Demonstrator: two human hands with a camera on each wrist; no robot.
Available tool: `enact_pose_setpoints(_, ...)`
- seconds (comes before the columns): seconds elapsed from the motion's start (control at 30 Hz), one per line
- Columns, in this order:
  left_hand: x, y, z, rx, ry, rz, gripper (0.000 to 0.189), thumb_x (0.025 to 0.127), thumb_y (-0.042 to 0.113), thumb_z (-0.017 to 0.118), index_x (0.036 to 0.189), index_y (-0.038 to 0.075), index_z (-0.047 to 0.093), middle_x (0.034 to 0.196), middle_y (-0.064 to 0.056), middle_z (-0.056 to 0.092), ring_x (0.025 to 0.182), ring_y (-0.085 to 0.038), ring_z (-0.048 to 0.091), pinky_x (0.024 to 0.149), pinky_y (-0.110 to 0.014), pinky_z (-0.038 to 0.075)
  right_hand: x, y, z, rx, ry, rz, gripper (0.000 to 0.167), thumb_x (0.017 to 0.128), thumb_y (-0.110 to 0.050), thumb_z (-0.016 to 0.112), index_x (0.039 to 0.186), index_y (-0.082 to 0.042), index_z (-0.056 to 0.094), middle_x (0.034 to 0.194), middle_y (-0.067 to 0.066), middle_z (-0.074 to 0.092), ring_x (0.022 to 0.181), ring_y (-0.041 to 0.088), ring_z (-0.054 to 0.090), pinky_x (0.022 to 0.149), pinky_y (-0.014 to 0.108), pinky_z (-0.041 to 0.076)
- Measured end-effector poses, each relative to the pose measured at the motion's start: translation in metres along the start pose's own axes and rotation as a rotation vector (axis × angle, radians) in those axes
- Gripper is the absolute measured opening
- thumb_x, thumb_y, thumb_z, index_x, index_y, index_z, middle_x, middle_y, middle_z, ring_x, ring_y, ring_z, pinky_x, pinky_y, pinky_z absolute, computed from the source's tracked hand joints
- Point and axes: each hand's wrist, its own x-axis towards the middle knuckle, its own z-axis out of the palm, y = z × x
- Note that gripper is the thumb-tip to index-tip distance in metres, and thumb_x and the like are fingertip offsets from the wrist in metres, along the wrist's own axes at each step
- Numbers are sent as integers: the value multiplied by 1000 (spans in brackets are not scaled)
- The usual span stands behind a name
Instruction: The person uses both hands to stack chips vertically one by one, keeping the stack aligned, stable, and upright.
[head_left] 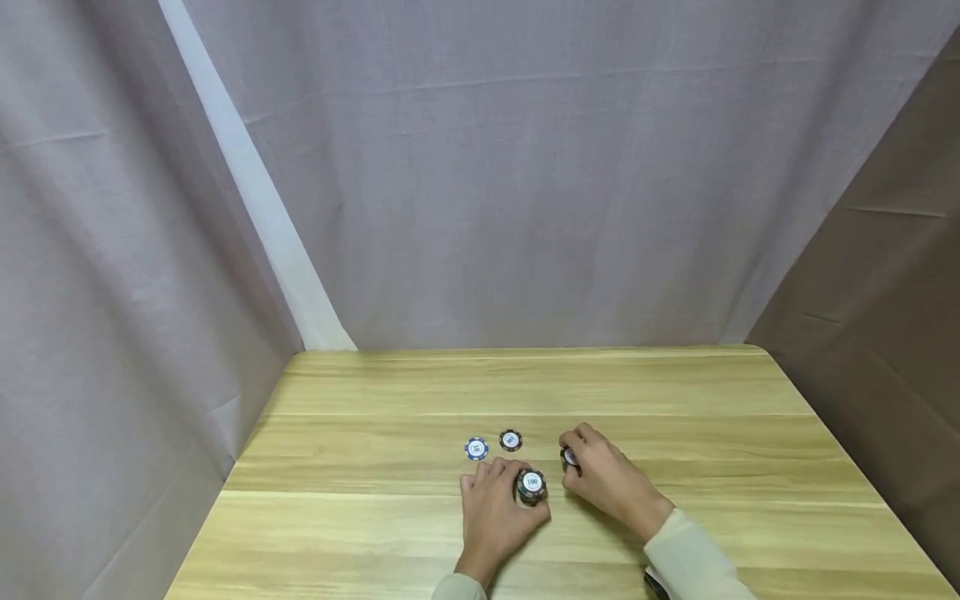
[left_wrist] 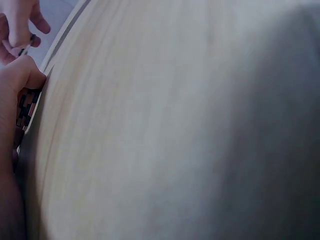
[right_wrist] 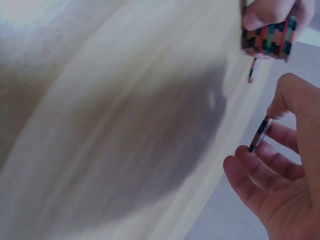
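My left hand (head_left: 493,515) holds a stack of poker chips (head_left: 532,483), its fingers and thumb curved round the sides; the top chip reads 100. In the right wrist view the stack (right_wrist: 270,41) shows dark, orange and green edges. To the right of it, my right hand (head_left: 613,482) pinches a single dark-edged poker chip (right_wrist: 260,134) between thumb and fingertips, above the table. Just beyond the left hand, a blue-and-white chip (head_left: 476,448) marked 10 and a dark chip (head_left: 511,440) with a white centre lie flat, side by side.
The wooden table (head_left: 360,467) ends at a grey curtain (head_left: 525,208) behind it. A darker curtain (head_left: 885,317) hangs along the right side. Partly under my right sleeve (head_left: 693,554), a small black object (head_left: 656,585) shows near the bottom of the head view.
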Motion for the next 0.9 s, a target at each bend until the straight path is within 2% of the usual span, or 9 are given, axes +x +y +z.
enact_pose_setpoints(0.27,-1,-2,-2,-11,-17,-24,46,70,50,82,110,31,73,105,14,66,89,-9,46,81,-32,29,2,-17,-10,17,2,-47,40,84,-4,73,123,1,68,114,9,66,99,17,64,86,34,62)
enact_pose_setpoints(0.47,-1,-3,0,-8,-28,-25,48,72,52,82,113,29,74,107,13,67,90,-10,47,81,-32,28,1,-25,-15,9,19,-96,41,84,-3,74,124,2,68,113,9,67,99,18,65,87,32,62)
enact_pose_setpoints(0.63,-1,-2,-2,-3,-7,-6,49,71,52,82,113,28,74,107,12,68,90,-10,48,81,-32,29,-1,-32,-17,14,43,-157,39,84,-2,74,122,2,68,115,11,67,103,22,67,88,34,62)
enact_pose_setpoints(0.9,-1,0,0,8,37,34,48,71,52,83,111,27,75,104,13,68,88,-9,48,80,-31,28,-2,-41,-20,20,41,-180,40,87,-6,76,125,1,67,119,10,68,109,25,67,93,38,61)
